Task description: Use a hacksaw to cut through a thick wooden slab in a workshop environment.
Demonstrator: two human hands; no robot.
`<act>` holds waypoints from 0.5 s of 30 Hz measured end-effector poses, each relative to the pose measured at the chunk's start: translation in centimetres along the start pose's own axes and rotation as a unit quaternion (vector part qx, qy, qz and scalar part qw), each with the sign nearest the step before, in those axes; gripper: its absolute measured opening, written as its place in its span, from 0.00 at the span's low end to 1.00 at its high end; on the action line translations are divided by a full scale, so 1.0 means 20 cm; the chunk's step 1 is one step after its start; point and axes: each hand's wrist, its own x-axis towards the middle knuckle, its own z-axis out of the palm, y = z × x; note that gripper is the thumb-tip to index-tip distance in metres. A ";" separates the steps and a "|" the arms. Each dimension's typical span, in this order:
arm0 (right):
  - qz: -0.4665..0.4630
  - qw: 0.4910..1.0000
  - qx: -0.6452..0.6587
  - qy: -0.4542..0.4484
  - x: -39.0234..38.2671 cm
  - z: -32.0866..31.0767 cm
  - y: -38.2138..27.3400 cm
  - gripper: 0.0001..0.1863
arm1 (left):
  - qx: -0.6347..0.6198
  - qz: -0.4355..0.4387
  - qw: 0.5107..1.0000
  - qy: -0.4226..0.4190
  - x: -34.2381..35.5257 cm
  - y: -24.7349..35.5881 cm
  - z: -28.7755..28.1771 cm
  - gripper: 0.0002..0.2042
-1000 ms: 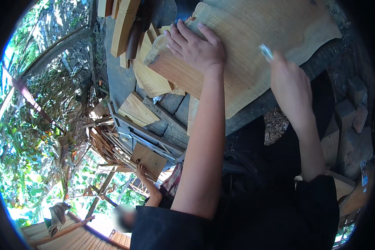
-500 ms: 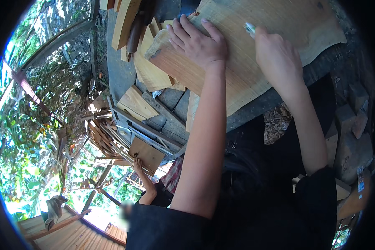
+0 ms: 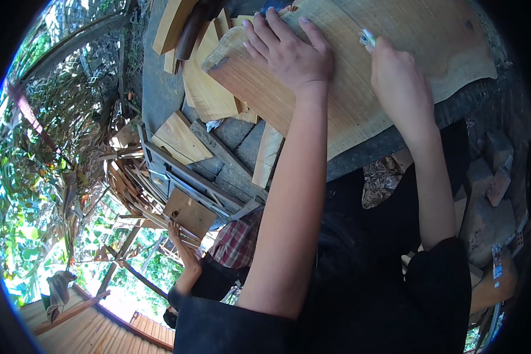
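A large pale wooden board (image 3: pixel 360 100) with wavy, rough edges lies across the worktable. My left hand (image 3: pixel 295 59) rests flat on it near its left end, fingers spread. To the right of that, my right hand (image 3: pixel 401 82) is closed around a small white-and-green object (image 3: pixel 367 37), too small to identify exactly, held over the board's surface. Smaller pale boards (image 3: pixel 209 94) are stacked beside and under the big board's left end.
Timber offcuts (image 3: pixel 174 29) and a dark bar (image 3: pixel 192 29) sit top left of the grey table (image 3: pixel 159 94). A co-worker's arm (image 3: pixel 186 259) is at a square panel (image 3: pixel 189 212) beside long thin strips (image 3: pixel 133 183). Blocks (image 3: pixel 492 200) lie right; foliage is left.
My right hand, with the small object, has moved up and left across the board, then slightly right again. My left hand stays spread on the board. The view has shifted slightly.
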 end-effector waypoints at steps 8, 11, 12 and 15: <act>0.164 0.981 0.084 -0.062 -0.85 0.07 0.38 0.11 | 0.026 -0.009 1.000 -0.010 0.03 -0.07 -0.06 0.23; 0.181 0.977 0.071 -0.093 -0.99 0.17 0.53 0.13 | 0.009 -0.014 0.999 -0.028 -0.01 -0.02 -0.02 0.23; 0.137 0.985 0.092 -0.049 -0.95 0.20 0.52 0.13 | 0.006 -0.010 0.999 -0.031 -0.02 -0.01 -0.01 0.23; 0.113 0.988 0.091 -0.046 -0.64 0.25 0.40 0.10 | 0.025 0.009 0.999 -0.019 -0.03 -0.03 0.01 0.24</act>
